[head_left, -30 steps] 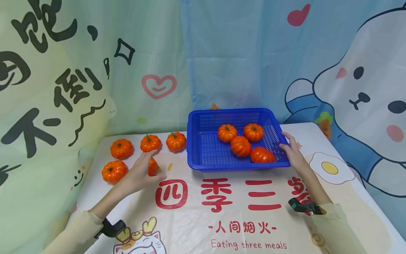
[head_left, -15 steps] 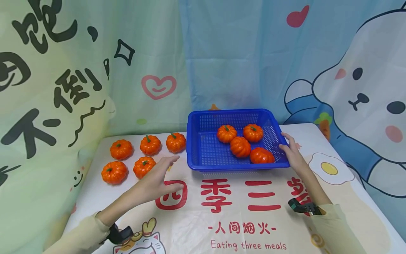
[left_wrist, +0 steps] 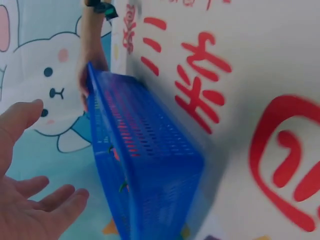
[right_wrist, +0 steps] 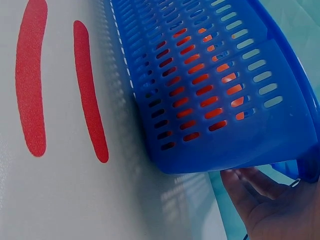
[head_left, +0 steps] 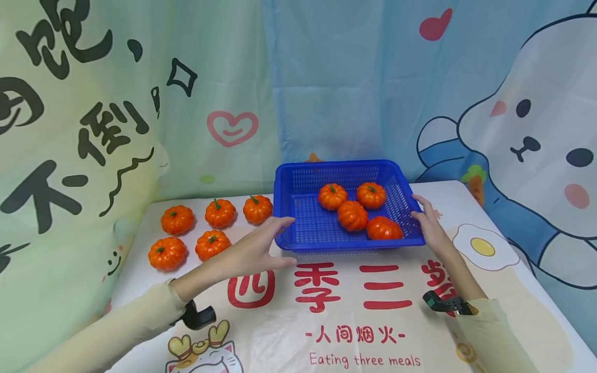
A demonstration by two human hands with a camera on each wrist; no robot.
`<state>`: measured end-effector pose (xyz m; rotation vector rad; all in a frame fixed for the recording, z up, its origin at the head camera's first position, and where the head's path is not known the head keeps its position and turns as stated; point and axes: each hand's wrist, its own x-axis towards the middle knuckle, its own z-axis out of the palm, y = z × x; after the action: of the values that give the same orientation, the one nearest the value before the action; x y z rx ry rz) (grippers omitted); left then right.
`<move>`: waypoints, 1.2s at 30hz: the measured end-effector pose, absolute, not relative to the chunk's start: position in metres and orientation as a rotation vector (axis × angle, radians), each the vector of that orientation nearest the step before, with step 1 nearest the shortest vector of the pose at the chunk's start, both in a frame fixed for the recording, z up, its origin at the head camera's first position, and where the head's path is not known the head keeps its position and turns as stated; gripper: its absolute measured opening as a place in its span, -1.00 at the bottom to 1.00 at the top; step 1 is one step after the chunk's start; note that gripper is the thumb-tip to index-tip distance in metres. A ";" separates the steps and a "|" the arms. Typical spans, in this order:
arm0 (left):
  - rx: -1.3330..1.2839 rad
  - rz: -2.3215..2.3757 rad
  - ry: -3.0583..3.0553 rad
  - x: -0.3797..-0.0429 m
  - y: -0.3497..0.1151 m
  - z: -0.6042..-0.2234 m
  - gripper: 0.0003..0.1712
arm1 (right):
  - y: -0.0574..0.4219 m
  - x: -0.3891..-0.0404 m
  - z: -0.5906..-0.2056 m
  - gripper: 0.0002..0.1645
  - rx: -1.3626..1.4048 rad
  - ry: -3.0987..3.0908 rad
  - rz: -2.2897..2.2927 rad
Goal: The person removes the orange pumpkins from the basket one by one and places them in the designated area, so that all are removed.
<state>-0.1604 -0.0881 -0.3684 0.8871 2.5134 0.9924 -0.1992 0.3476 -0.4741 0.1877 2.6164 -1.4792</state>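
- A patterned curtain [head_left: 326, 103] hangs behind the tabletop [head_left: 280, 336], and the blue basket [head_left: 305, 228] stands close up against it, so the back is the tight side.
- Five small orange pumpkins sit on the tabletop left of the basket: three at the back, two nearer; the back row's rightmost pumpkin [head_left: 257, 209] is just beside the basket wall.
- Four more pumpkins [head_left: 352, 216] are inside the basket, bunched toward its right half, the front one tipped on its side; the mesh floor shows on the left.
- The left hand [head_left: 256, 247] is at the basket's front left corner, fingers spread and released, with a gap to the basket in the left wrist view; its forearm crosses just in front of the nearer pumpkins.
- The right hand [head_left: 431, 228] grasps the basket's right end, fingers at the rim.
- In front of the basket, the tabletop stretches toward the person, printed with red lettering.
- Right of the basket, past a printed egg [head_left: 485, 247], the tabletop's edge slants away beside the curtain.
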 end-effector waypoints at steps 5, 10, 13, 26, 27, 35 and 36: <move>0.884 0.937 2.454 -0.189 -0.058 -0.360 -0.07 | 0.348 -0.200 -0.475 -0.29 0.191 2.616 -1.472; 0.956 0.799 2.465 -0.224 -0.020 -0.356 -0.04 | 0.348 -0.200 -0.476 -0.29 0.181 2.617 -1.492; 0.946 0.745 2.474 -0.243 -0.002 -0.362 -0.05 | 0.348 -0.200 -0.478 -0.29 0.170 2.613 -1.491; 1.068 0.496 2.427 -0.292 0.059 -0.389 -0.32 | 0.351 -0.197 -0.473 -0.28 0.177 2.626 -1.454; 1.072 0.490 2.427 -0.295 0.064 -0.389 -0.34 | 0.352 -0.197 -0.473 -0.28 0.182 2.627 -1.453; 1.078 0.277 2.399 -0.306 0.093 -0.397 -0.31 | 0.350 -0.198 -0.474 -0.29 0.190 2.607 -1.454; 1.080 0.229 2.388 -0.307 0.096 -0.398 -0.30 | 0.350 -0.198 -0.474 -0.29 0.190 2.610 -1.454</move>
<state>-0.3066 0.0956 -0.3982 1.0799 2.3883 0.2287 -0.1983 0.3503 -0.4738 0.1904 2.6102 -1.4542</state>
